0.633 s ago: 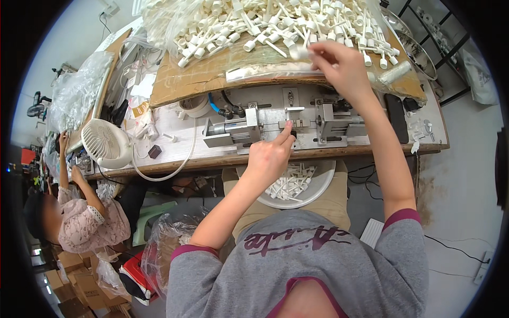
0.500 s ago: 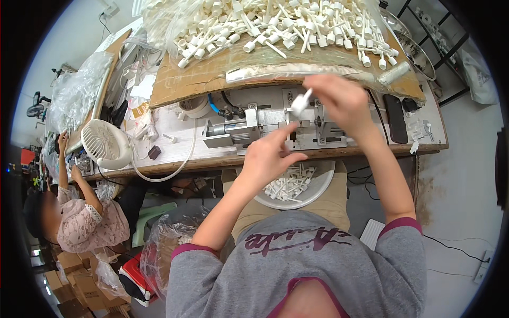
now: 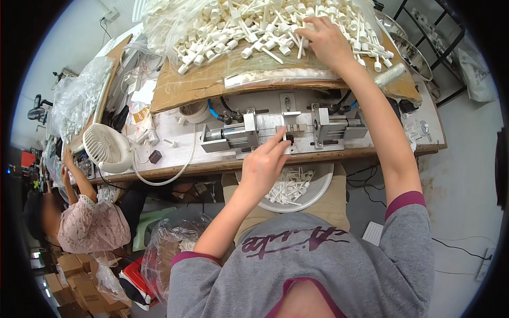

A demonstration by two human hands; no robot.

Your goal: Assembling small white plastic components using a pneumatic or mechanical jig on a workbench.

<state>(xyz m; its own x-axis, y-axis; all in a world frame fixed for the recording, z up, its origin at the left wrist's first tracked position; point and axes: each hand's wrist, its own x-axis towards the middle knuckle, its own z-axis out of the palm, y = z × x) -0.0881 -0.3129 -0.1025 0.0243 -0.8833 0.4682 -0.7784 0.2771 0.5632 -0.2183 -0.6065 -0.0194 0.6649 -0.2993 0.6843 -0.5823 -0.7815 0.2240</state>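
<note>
Right hand (image 3: 330,43) at scoop pile (image 3: 265,27), cropped above; left hand (image 3: 262,164) at fixture (image 3: 298,127), desk's (image 3: 183,146) near edge; both grips: can't tell; maroon shirt lettering (image 3: 315,237)

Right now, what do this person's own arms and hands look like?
The left hand and right hand are bare and ungloved, five-fingered human hands. The forearms are uncovered, without cables or visible markings. Short grey sleeves end in maroon cuffs.
</note>
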